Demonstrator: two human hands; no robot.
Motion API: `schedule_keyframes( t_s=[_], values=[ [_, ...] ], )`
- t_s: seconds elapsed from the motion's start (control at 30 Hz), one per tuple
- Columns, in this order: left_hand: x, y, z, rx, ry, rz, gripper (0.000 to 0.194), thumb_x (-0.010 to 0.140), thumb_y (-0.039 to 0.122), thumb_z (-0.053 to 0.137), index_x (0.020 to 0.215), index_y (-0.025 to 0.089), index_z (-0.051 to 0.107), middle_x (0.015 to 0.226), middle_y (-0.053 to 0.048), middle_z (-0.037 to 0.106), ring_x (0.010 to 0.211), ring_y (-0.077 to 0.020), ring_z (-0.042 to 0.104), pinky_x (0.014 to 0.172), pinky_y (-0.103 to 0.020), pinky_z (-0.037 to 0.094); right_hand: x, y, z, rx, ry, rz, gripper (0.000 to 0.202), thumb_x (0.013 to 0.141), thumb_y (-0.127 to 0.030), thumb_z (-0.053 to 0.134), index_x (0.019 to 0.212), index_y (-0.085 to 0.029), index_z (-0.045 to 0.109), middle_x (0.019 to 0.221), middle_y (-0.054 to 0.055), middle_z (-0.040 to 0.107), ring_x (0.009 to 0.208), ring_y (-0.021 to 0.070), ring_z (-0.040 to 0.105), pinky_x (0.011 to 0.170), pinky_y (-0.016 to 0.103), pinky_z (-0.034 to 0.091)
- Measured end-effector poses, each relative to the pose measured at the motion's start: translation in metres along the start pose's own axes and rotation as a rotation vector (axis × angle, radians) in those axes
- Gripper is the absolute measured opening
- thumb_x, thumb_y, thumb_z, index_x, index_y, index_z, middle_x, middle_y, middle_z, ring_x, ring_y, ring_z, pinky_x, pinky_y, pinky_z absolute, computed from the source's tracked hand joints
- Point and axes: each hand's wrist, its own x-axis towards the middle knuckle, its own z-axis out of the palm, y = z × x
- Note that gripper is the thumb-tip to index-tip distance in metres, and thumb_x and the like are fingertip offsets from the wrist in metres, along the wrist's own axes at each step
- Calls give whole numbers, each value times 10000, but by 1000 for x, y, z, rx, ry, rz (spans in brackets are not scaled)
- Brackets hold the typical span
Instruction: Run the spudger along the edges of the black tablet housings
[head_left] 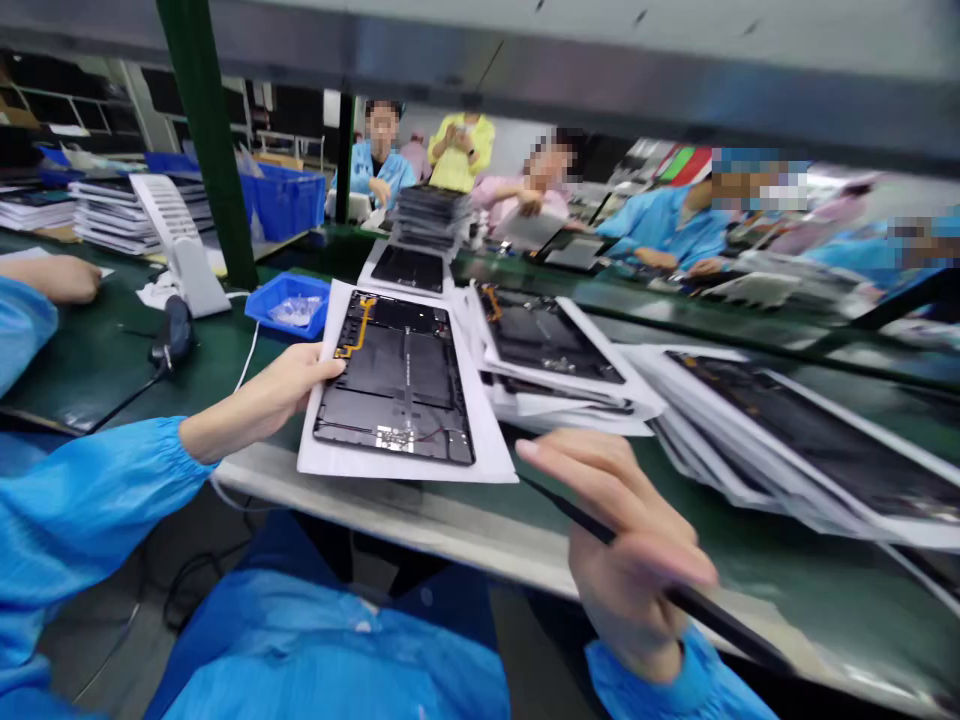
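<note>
My left hand (281, 392) grips the left edge of an opened tablet (409, 375) and the white sheet (491, 455) under it. The thumb lies on the tablet's rim and the other fingers are mostly hidden. Inside the black housing show an orange flex cable, dark battery panels and a small circuit board at the near end. Sheet and tablet reach the bench's front edge. My right hand (630, 530), slightly blurred, is closed around a slim black pointed tool (731, 625). Its thin tip points left, near the sheet's lower right corner; its exact kind is unclear.
More opened tablets (559, 335) on white sheets lie to the right, with a fanned stack (825, 430) beyond. A blue tray (281, 305) with small clear bags, a scanner (174, 330) and a white stand (184, 250) are left. A co-worker's hand (71, 278) rests at far left.
</note>
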Motion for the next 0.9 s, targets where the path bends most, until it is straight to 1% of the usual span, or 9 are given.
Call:
schedule_keyframes(
  t_s=[0.1, 0.17, 0.27, 0.33, 0.43, 0.53, 0.63, 0.7, 0.9],
  values=[
    [-23, -27, -14, 109, 30, -96, 430, 761, 368, 714, 1120, 135, 664, 922, -68, 749, 786, -221, 712, 640, -287, 578, -20, -16, 14, 124, -18, 146, 693, 1011, -618, 168, 948, -301, 782, 678, 73, 578, 647, 238, 546, 578, 422, 426],
    [-27, -42, -10, 157, 22, -127, 438, 799, 369, 666, 1171, 139, 640, 952, -71, 743, 806, -218, 713, 654, -284, 578, -26, -24, 30, 264, 8, 215, 557, 1020, -586, 321, 890, -274, 764, 614, 47, 539, 565, 208, 499, 511, 387, 356],
    [-21, -50, -4, 204, -26, -159, 439, 863, 357, 620, 1252, 154, 610, 932, -67, 733, 732, -200, 700, 591, -257, 546, -28, -32, 50, 375, 22, 245, 142, 965, -347, 633, 968, -268, 750, 697, 35, 638, 615, 204, 573, 564, 380, 436],
    [-19, -45, -8, 313, -89, -138, 510, 889, 356, 623, 1357, 166, 551, 813, -44, 713, 611, -181, 661, 546, -245, 507, -28, -35, 58, 368, -80, 282, 161, 925, -193, 679, 1039, -287, 741, 815, 39, 709, 697, 211, 639, 625, 375, 505],
    [-28, -35, -24, 857, -74, 152, 565, 956, 327, 565, 1484, 180, 431, 714, -6, 653, 574, -169, 618, 614, -261, 491, -31, -38, 69, 362, -264, 312, 304, 926, -110, 630, 1141, -306, 716, 928, 38, 743, 803, 215, 689, 672, 360, 553],
    [-49, -36, -34, 1333, -23, 512, 348, 1032, 276, 429, 1332, 169, 569, 861, -52, 663, 765, -199, 646, 744, -304, 500, -36, -37, 81, 340, -340, 247, 333, 930, -91, 604, 1186, -284, 692, 952, 46, 738, 861, 220, 685, 743, 379, 569],
    [-71, -48, -31, 1280, -171, 653, 265, 1060, 218, 379, 1085, 158, 637, 1031, -81, 661, 930, -193, 630, 826, -301, 505, -40, -35, 90, 291, -366, 194, 326, 923, -74, 600, 1169, -269, 688, 938, 52, 733, 892, 231, 675, 811, 410, 572],
    [-82, -56, -26, 1154, -243, 666, 235, 1061, 182, 385, 1058, 158, 618, 1083, -78, 648, 972, -174, 613, 849, -282, 506, -40, -34, 94, 277, -377, 176, 327, 925, -71, 592, 1174, -262, 685, 938, 51, 738, 913, 232, 681, 847, 420, 579],
    [-88, -64, -20, 1051, -270, 674, 139, 1050, 220, 466, 1052, 158, 590, 1109, -79, 613, 1001, -180, 593, 871, -308, 513, -37, -36, 103, 158, -382, 61, 282, 923, -58, 606, 1151, -185, 713, 918, 56, 758, 881, 189, 692, 882, 381, 603]
  ],
)
